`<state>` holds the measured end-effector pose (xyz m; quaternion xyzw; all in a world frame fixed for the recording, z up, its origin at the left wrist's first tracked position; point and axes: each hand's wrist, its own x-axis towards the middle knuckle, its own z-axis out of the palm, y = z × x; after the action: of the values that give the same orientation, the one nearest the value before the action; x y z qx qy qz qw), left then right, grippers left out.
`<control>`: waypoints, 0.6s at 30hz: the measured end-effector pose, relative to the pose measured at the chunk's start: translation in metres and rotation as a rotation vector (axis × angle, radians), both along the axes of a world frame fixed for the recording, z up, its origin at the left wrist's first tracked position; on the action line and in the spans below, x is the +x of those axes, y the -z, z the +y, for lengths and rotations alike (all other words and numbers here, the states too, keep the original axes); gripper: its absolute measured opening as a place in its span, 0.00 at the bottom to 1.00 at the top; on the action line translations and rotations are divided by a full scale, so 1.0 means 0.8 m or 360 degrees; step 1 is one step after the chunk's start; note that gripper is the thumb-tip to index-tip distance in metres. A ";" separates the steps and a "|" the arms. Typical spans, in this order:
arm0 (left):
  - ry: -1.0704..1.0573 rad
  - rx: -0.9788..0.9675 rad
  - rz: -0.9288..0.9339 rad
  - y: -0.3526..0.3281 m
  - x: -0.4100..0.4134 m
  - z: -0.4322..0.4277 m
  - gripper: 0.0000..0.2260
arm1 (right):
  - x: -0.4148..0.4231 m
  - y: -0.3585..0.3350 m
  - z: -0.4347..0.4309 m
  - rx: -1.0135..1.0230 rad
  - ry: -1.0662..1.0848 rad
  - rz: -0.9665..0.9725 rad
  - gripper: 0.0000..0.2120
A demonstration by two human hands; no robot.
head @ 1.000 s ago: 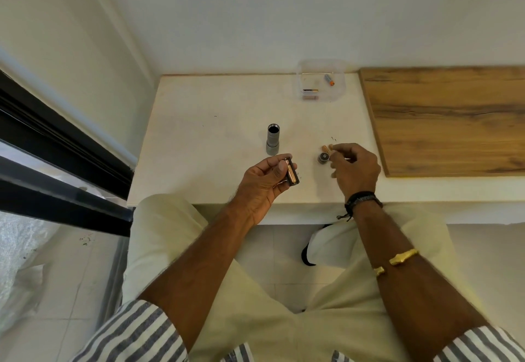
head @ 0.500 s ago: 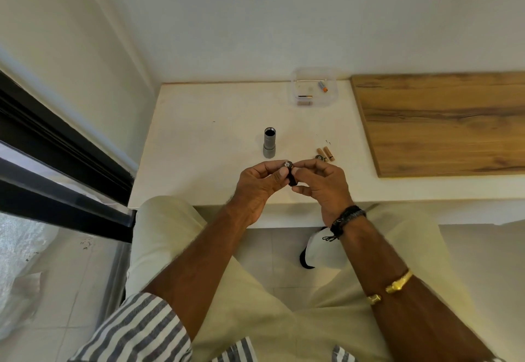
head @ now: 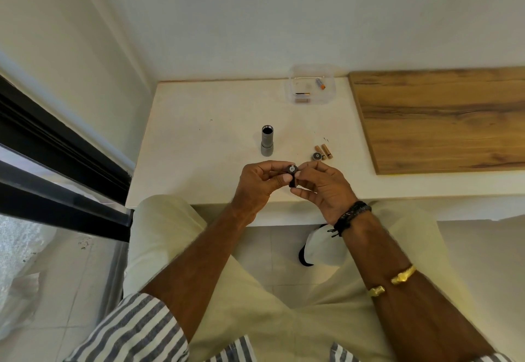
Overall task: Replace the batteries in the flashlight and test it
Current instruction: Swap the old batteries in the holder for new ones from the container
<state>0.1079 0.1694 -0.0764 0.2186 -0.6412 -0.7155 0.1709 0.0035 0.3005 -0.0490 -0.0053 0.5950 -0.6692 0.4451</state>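
Right hand (head: 321,188) left 2 copper batteries (head: 324,152) and tail cap (head: 316,156) on counter (head: 199,162), rejoined left hand (head: 260,184). Both pinched black battery holder (head: 292,174). Flashlight body (head: 267,140) stood open, apart. Judgement: holder reloading in progress.

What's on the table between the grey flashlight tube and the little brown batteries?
Nothing. In the head view, the white table is bare between the flashlight tube and the brown batteries.
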 end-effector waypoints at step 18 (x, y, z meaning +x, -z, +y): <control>-0.0093 0.0040 0.0053 0.001 -0.004 0.013 0.10 | -0.003 -0.003 -0.004 0.0046 0.0020 0.0034 0.05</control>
<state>0.1051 0.1799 -0.0769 0.2274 -0.6227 -0.7216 0.1995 0.0010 0.2974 -0.0465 -0.0023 0.6094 -0.6631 0.4347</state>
